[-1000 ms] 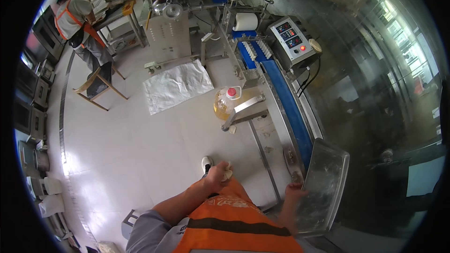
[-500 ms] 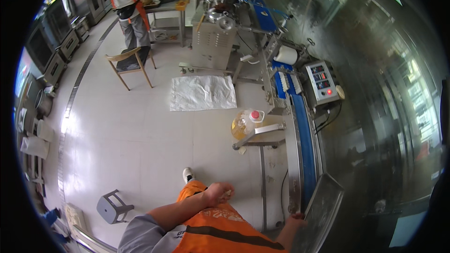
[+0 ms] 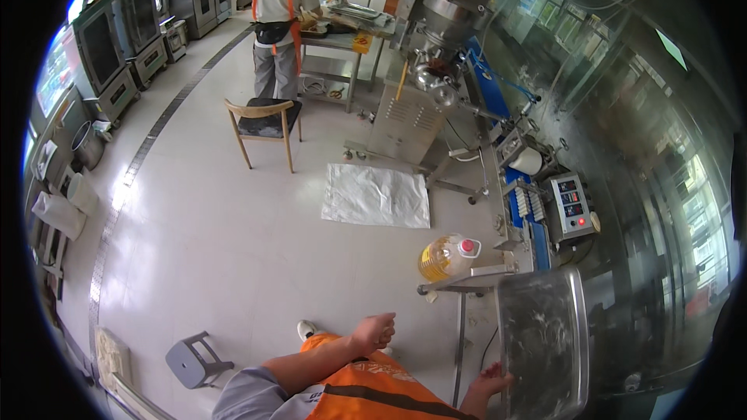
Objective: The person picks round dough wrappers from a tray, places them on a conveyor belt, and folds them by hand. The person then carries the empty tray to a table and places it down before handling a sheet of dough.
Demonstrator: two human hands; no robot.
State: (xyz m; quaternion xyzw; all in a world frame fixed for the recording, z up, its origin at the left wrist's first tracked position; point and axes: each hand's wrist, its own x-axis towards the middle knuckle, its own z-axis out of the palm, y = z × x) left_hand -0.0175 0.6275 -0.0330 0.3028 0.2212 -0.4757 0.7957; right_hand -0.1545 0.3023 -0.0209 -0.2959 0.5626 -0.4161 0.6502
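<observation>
The right hand (image 3: pixel 489 381) grips the near left edge of a metal tray (image 3: pixel 545 342), fingers (image 3: pixel 498 378) curled over its rim; the tray is flat, dusted with white smears, and lies at the lower right, just beside a narrow steel shelf (image 3: pixel 467 280). The left hand (image 3: pixel 375 333) is free and holds nothing, its fingers closed in a loose fist above the orange vest (image 3: pixel 373 393), well apart from the tray. On the shelf lies a yellow oil jug (image 3: pixel 445 257) with a red cap, tipped on its side. Right of the jug stands a control box (image 3: pixel 570 206) with small screens and buttons, beside a blue conveyor (image 3: pixel 537 233). A white roll (image 3: pixel 530 161) sits further along the same line. On the floor (image 3: pixel 218 249) a white sack (image 3: pixel 377 196) lies flat, near the base of a steel machine (image 3: pixel 420 101). A wooden chair (image 3: pixel 264 126) stands left of the sack, and behind it a person in an orange apron (image 3: pixel 278 23) stands with back turned at a tabletop (image 3: pixel 342 39). Ovens (image 3: pixel 109 54) line the left wall. A small grey stool (image 3: pixel 193 358) stands on the floor at the lower left, near the person's left elbow, and a white shoe (image 3: pixel 306 329) shows just below the left hand.
</observation>
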